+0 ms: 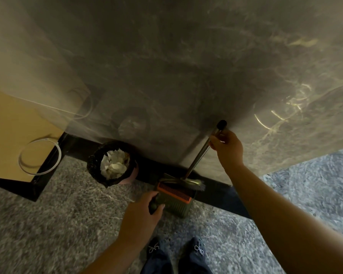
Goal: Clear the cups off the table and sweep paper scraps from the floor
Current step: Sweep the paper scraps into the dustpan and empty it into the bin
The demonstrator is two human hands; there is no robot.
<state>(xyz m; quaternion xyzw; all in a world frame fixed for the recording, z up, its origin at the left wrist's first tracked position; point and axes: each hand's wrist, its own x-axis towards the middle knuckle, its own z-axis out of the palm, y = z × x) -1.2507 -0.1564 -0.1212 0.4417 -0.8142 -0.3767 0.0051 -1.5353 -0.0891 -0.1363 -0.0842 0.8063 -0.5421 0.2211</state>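
— So, where does the broom (200,155) sit, and how does it run?

— Against the polished stone wall (166,66); I see its metal shaft slanting from the black cap at upper right down-left to the bristle head at the dark skirting (222,196); my right hand (227,148) is curled round the shaft just below the cap.

— And the dustpan (174,200)?

— On the speckled floor (48,224), touching the bristle head; its orange comb edge faces the wall, its body runs back toward me; my left hand (141,216) is clamped on its dark handle.

— Room to move?

— Just left, a waste bin (112,163) with a black liner, holding crumpled paper (113,165), stands against the skirting; further left a wooden panel with a white cable loop (40,157); open floor lies to the right and behind the pan; my dark shoes (176,252) are just below.
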